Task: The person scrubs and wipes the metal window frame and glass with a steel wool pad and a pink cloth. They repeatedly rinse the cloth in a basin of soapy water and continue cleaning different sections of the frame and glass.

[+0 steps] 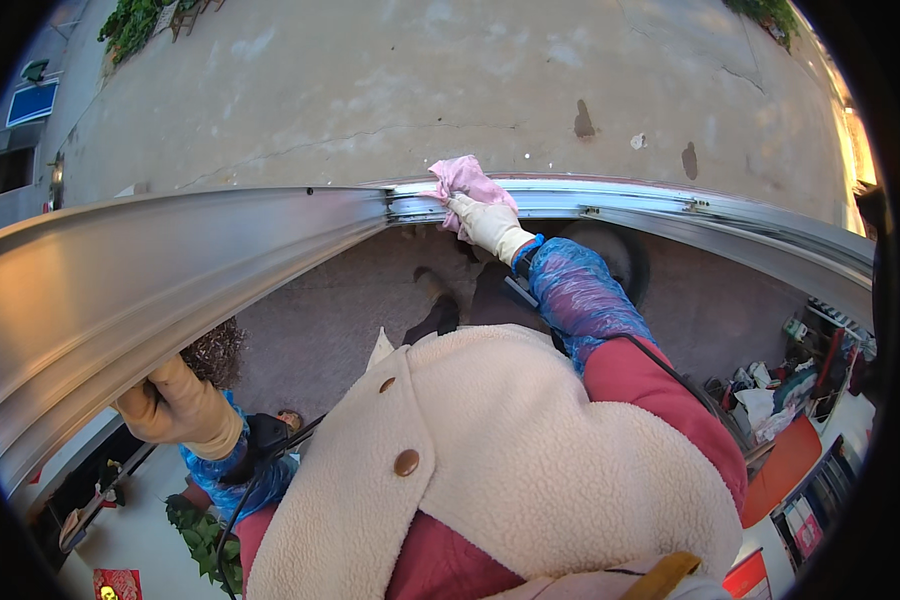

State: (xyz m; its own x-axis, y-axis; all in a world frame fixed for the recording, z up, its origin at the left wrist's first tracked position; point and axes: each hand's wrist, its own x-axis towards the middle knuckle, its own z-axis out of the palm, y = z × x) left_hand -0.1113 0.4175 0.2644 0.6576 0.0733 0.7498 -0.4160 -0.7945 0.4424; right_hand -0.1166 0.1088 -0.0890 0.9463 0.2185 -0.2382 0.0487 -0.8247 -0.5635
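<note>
My right hand [489,225], in a cream glove with a blue plastic sleeve cover above it, holds a crumpled pink cloth [466,180]. The cloth lies against the silvery metal window track [547,196], close to the corner where the tall metal frame [195,240] meets it. At the lower left my left hand [184,412], gloved too, grips the inner edge of that frame. Some of its fingertips are hidden behind the metal. Another metal rail [735,244] runs off to the right from the track.
Beyond the track spreads a concrete yard [390,90] with cracks and dark stains. Below me are a dark floor [307,330] and a round dark object [630,259], partly covered by my arm. A leafy plant [199,536], an orange-red panel [784,469] and piled clutter [765,397] flank me.
</note>
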